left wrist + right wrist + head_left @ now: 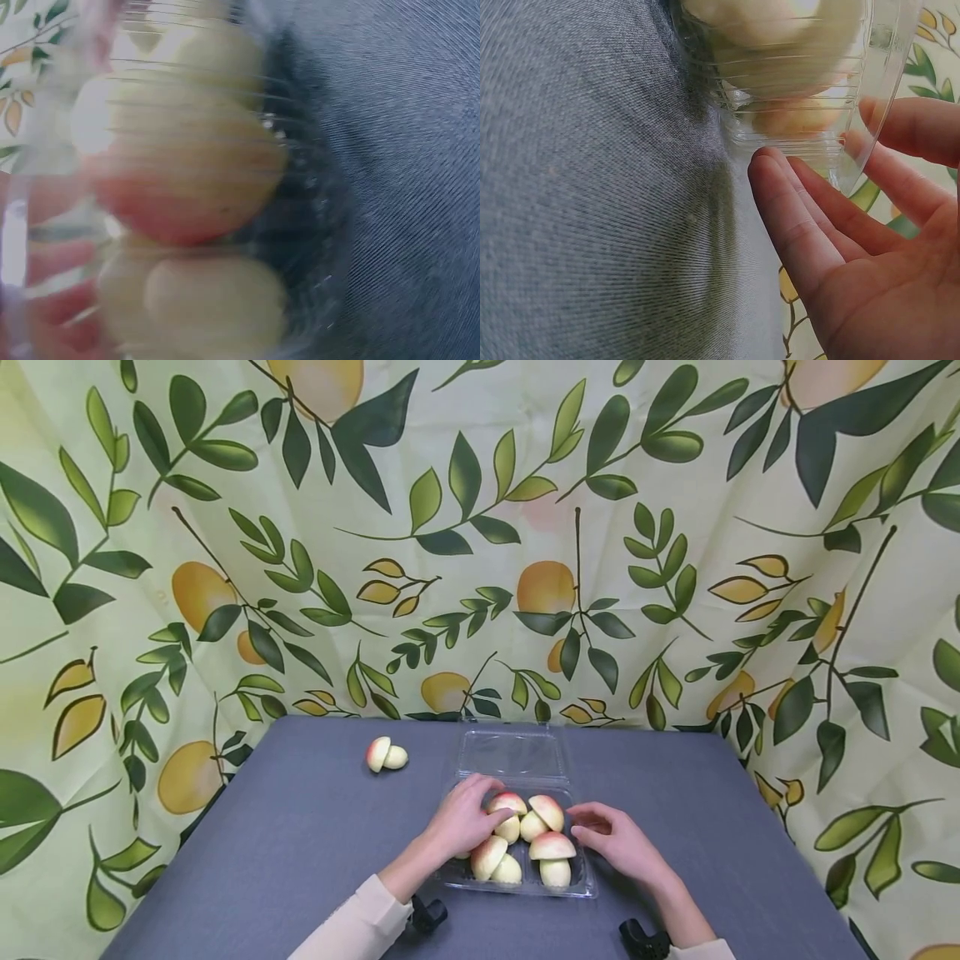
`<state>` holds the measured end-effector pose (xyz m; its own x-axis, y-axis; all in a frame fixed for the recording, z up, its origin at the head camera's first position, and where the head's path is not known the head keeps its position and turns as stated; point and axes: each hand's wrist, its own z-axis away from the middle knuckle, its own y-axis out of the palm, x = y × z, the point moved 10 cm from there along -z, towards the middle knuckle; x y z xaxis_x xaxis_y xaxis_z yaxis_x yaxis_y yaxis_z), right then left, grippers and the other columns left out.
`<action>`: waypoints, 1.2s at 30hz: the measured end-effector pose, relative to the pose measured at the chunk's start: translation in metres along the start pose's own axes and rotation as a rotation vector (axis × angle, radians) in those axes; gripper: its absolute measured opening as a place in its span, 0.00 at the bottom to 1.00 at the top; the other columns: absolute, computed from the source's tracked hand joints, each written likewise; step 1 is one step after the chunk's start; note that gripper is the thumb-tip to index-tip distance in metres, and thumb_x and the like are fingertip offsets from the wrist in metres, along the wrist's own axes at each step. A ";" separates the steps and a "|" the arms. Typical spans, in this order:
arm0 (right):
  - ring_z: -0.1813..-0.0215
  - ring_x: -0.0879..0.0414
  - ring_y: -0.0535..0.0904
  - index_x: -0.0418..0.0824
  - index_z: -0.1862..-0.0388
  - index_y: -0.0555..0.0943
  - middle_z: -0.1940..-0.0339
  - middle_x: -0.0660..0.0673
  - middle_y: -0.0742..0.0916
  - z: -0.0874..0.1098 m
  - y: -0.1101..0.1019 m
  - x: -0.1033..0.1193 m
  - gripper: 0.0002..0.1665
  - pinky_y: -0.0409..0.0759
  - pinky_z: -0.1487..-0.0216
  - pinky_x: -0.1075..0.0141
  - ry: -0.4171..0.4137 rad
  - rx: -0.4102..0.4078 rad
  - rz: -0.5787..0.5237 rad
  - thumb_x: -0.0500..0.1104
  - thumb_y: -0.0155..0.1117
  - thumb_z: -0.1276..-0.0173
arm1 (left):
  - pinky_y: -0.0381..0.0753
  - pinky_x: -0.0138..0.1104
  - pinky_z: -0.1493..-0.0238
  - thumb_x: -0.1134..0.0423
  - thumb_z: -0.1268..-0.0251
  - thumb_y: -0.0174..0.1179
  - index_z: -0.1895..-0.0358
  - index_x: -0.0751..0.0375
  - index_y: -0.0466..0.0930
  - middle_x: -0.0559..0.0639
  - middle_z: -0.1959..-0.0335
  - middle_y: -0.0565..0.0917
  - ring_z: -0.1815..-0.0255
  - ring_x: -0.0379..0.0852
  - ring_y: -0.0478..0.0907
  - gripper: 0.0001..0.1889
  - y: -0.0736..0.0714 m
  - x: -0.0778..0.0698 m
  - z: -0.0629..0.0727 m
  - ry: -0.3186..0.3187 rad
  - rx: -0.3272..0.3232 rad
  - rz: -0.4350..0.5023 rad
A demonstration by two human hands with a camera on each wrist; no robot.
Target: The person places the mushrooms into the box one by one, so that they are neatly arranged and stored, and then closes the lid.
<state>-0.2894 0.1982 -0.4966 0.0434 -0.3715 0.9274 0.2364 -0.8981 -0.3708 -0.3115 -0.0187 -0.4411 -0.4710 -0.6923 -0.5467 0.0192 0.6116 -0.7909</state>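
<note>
In the head view a clear plastic clamshell box (517, 892) stands on the table with its lid (513, 753) folded back. Several cream mushrooms with red-tinged caps sit inside. My left hand (461, 818) reaches over the box's left side, thumb and fingers around the back left mushroom (507, 803); its grip is partly hidden. Beside the right wall, my right hand (618, 843) has its fingers spread, fingertips near the back right mushroom (549, 812). The right wrist view shows those fingers (795, 232) at the box's outer wall. Motion blurs the left wrist view.
Another red-capped mushroom (386, 755) lies on its side at the back left of the blue-grey table (300, 843). A curtain with fruit and leaf print (480, 568) hangs behind the table and along its sides. Each wrist wears a black camera mount (429, 914).
</note>
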 end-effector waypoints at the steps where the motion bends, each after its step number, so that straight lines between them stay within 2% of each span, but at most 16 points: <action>1: 0.51 0.48 0.84 0.30 0.38 0.78 0.46 0.36 0.85 0.000 0.000 0.000 0.22 0.83 0.54 0.62 -0.002 0.001 -0.002 0.40 0.66 0.27 | 0.77 0.48 0.42 0.50 0.33 0.67 0.45 0.59 0.82 0.52 0.47 0.82 0.44 0.52 0.79 0.20 -0.004 -0.001 0.001 0.004 -0.003 0.002; 10: 0.50 0.47 0.84 0.29 0.38 0.78 0.46 0.35 0.84 0.000 0.000 0.000 0.22 0.84 0.52 0.57 -0.005 0.005 -0.009 0.40 0.65 0.26 | 0.78 0.49 0.44 0.55 0.32 0.66 0.45 0.61 0.83 0.52 0.49 0.83 0.45 0.53 0.80 0.18 -0.033 -0.006 0.006 0.026 -0.035 0.016; 15: 0.50 0.47 0.83 0.30 0.38 0.78 0.46 0.35 0.84 0.000 0.000 0.000 0.23 0.84 0.53 0.59 -0.006 0.002 0.000 0.40 0.66 0.27 | 0.79 0.49 0.44 0.57 0.31 0.65 0.46 0.59 0.84 0.51 0.49 0.84 0.46 0.53 0.81 0.15 -0.048 -0.005 0.008 0.024 -0.059 0.027; 28: 0.52 0.48 0.84 0.30 0.38 0.78 0.46 0.36 0.85 0.000 0.000 0.001 0.23 0.84 0.54 0.61 -0.028 0.015 0.006 0.41 0.66 0.27 | 0.80 0.46 0.47 0.64 0.33 0.66 0.54 0.61 0.86 0.53 0.56 0.85 0.51 0.50 0.82 0.08 -0.090 0.003 0.012 0.089 -0.254 0.048; 36: 0.52 0.49 0.84 0.29 0.38 0.78 0.47 0.36 0.85 0.000 0.000 0.000 0.23 0.84 0.55 0.61 -0.025 0.013 -0.002 0.41 0.66 0.27 | 0.80 0.47 0.48 0.65 0.34 0.67 0.54 0.65 0.85 0.55 0.57 0.85 0.52 0.52 0.82 0.09 -0.118 0.018 0.014 0.083 -0.346 0.032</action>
<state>-0.2894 0.1979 -0.4965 0.0675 -0.3639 0.9290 0.2486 -0.8956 -0.3689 -0.3099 -0.1089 -0.3615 -0.5454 -0.6460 -0.5341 -0.2583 0.7357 -0.6261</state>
